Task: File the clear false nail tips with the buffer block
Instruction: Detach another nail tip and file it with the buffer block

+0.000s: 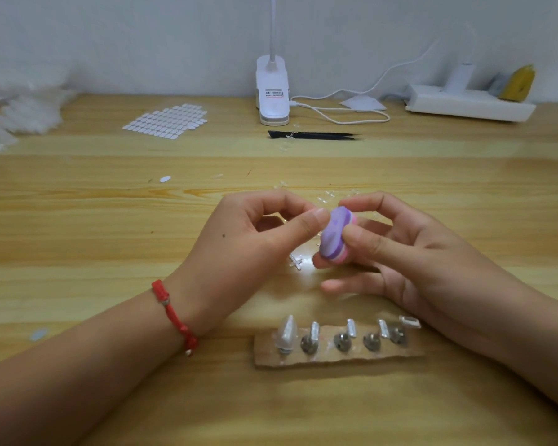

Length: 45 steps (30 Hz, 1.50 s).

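Buffer block (335,235) is gripped between thumb and fingers of right hand (409,252), long axis pointing away from the person. Left hand (248,239), just left of the block, pinches presumably a clear nail tip, hidden by fingertips, against its purple face.

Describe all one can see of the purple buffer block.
The buffer block is a rounded, foam-like pad with a purple face and pink and white edge layers. It stands tilted above the table, gripped by the right hand between thumb and fingers. The left hand seems to touch its upper edge with its thumb tip.
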Tool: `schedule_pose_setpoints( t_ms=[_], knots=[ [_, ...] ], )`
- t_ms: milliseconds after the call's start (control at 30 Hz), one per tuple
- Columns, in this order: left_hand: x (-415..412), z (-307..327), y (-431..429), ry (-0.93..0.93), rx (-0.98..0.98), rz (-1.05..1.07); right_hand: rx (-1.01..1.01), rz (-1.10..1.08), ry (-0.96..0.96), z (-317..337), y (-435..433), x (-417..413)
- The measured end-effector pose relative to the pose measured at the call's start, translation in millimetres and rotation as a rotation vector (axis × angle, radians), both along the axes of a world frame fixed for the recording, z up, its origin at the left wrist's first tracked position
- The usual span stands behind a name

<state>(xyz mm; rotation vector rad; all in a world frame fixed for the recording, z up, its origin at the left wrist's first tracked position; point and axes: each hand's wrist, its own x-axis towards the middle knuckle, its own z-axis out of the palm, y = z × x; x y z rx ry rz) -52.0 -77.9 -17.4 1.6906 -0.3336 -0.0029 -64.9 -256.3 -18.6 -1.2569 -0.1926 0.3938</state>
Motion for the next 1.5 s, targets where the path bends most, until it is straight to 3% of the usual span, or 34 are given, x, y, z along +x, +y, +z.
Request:
schedule_pose_setpoints(
  t_ms=[867, 1500],
  knots=[
    [3.0, -3.7, 3.7, 0.028, -0.079, 0.043, 0.01, 0.031, -0.015, -3.5, -1.5, 3.1],
    [0.6, -2.3, 1.8, -0.002, -0.007, -0.013, 0.029, 0.01, -0.014, -4.6, -3.4, 3.2]
  ],
)
